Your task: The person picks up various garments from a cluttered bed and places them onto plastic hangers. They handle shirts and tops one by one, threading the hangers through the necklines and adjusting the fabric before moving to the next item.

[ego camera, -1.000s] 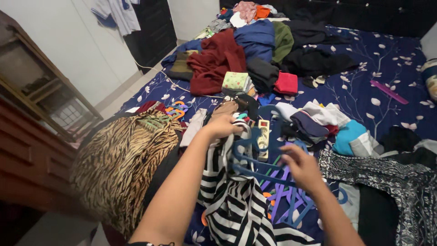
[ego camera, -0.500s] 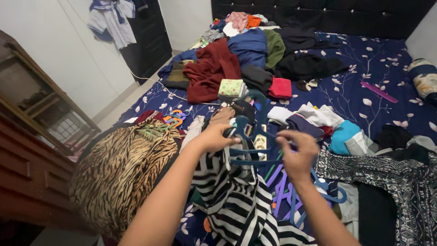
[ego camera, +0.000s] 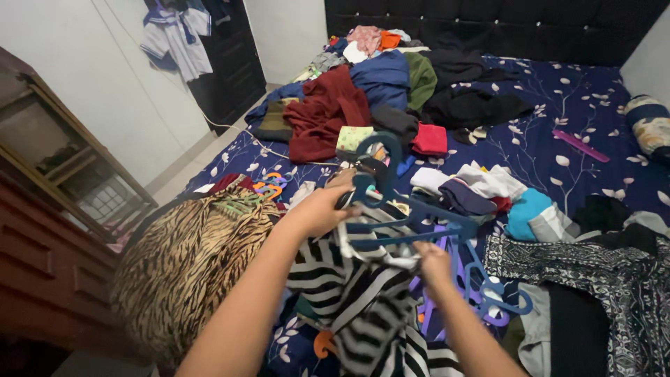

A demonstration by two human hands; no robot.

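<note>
My left hand grips a blue plastic hanger at its neck, lifted over the bed. A black-and-white striped garment drapes from the hanger and bunches below it. My right hand pinches the striped fabric just under the hanger's right arm. Beneath my hands lies a loose pile of purple and blue hangers.
The bed has a dark blue floral sheet strewn with clothes: a red garment, a tiger-print cloth at the left, folded pieces, a patterned black cloth. A wooden cabinet stands at the left.
My left hand has raised the blue hanger higher and tilted it. My right hand dropped from the hanger bar to the striped fabric beneath, which now bunches up on the hanger.
</note>
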